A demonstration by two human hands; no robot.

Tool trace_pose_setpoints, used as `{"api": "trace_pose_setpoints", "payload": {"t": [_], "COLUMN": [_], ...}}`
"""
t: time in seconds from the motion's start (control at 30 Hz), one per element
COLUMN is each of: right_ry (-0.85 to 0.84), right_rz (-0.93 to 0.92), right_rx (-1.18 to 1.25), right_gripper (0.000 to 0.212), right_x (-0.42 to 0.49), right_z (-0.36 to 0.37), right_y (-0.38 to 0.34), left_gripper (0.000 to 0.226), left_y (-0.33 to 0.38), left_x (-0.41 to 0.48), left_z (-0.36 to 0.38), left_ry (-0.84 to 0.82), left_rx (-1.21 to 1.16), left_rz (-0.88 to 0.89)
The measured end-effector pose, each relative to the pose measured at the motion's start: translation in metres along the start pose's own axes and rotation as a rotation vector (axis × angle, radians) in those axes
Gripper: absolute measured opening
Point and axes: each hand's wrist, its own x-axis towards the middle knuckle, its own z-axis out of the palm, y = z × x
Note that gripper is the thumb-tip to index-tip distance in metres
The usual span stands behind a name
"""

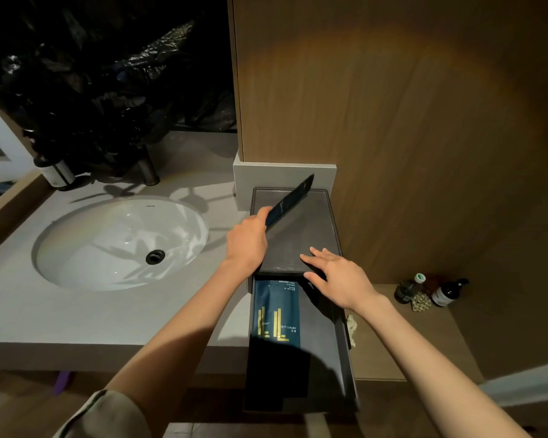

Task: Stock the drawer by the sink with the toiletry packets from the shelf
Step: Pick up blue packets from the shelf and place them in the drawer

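My left hand (246,240) grips a dark blue toiletry packet (290,199) by its near end, holding it tilted above the dark tray top (314,229) of the drawer unit. My right hand (337,278) hovers open with spread fingers over the tray's front edge. Below it the dark drawer (336,352) is pulled out toward me. Blue packets with gold lettering (276,311) lie flat in the drawer's left half, overlapping each other. The drawer's front part is in shadow.
A white oval sink (121,243) is set in the grey counter (76,314) to the left, with a dark faucet (146,167) and a bottle (56,172) behind it. Two bottles (431,290) stand on a low ledge at the right. A wooden wall panel (393,105) rises behind the tray.
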Motion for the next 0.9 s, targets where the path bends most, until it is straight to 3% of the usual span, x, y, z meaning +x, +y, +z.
{"api": "trace_pose_setpoints", "payload": {"t": [0.1, 0.2, 0.37, 0.47, 0.67, 0.9], "right_ry": [0.0, 0.137, 0.407, 0.424, 0.488, 0.582], "right_rz": [0.015, 0.026, 0.169, 0.194, 0.214, 0.269], "right_rx": [0.086, 0.397, 1.073, 1.305, 1.399, 1.422], "right_gripper": [0.046, 0.041, 0.041, 0.047, 0.065, 0.087], "right_x": [0.0, -0.006, -0.03, -0.047, -0.063, -0.07], "right_z": [0.0, -0.007, -0.03, -0.04, -0.042, -0.035], "right_y": [-0.001, -0.007, -0.034, -0.048, -0.064, -0.065], "left_gripper": [0.039, 0.038, 0.036, 0.036, 0.039, 0.043], "left_y": [0.008, 0.017, 0.02, 0.023, 0.023, 0.012], "left_x": [-0.013, -0.037, -0.086, -0.111, -0.147, -0.158], "left_z": [-0.016, -0.033, -0.048, -0.052, -0.056, -0.056], "left_ry": [0.018, -0.075, -0.213, -0.295, -0.477, -0.397], "left_rx": [-0.453, -0.927, -1.195, -1.267, -1.277, -1.22], "left_rz": [-0.072, -0.166, -0.259, -0.268, -0.201, -0.327]}}
